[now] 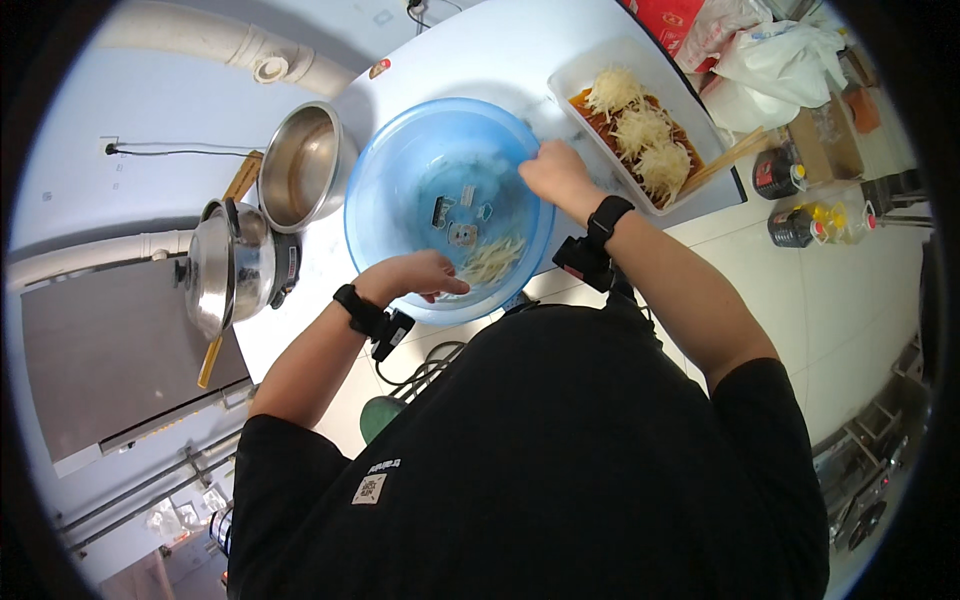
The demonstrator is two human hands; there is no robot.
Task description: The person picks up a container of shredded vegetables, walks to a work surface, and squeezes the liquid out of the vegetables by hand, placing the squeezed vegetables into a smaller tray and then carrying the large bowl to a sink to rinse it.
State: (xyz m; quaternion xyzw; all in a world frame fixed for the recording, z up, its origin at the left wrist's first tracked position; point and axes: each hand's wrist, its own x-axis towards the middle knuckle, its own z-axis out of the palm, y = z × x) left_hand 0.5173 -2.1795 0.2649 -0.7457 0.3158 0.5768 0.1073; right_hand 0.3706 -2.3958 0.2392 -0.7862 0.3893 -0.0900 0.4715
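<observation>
A blue translucent plastic basin (pixel 394 172) stands on the white table in front of me, with printed pictures on its bottom. Pale thin vegetable shreds (pixel 491 260) lie in a small heap on its near right side. My right hand (pixel 553 172) is closed on the basin's right rim. Over the near left part of the basin is my left hand (pixel 424 274), thumb towards the shreds and fingers curled downward. Whether those fingers hold anything is hidden. To the right, a clear plastic container (pixel 592 139) holds several piles of pale shreds (pixel 641 129) on brown sauce.
Wooden chopsticks (pixel 726 161) rest across the container's near right corner. Left of the basin are a steel bowl (pixel 300 169) and a lidded steel pot (pixel 251 255). Dark bottles (pixel 776 174) and plastic bags (pixel 780 64) are at right. A green stool (pixel 381 418) stands below.
</observation>
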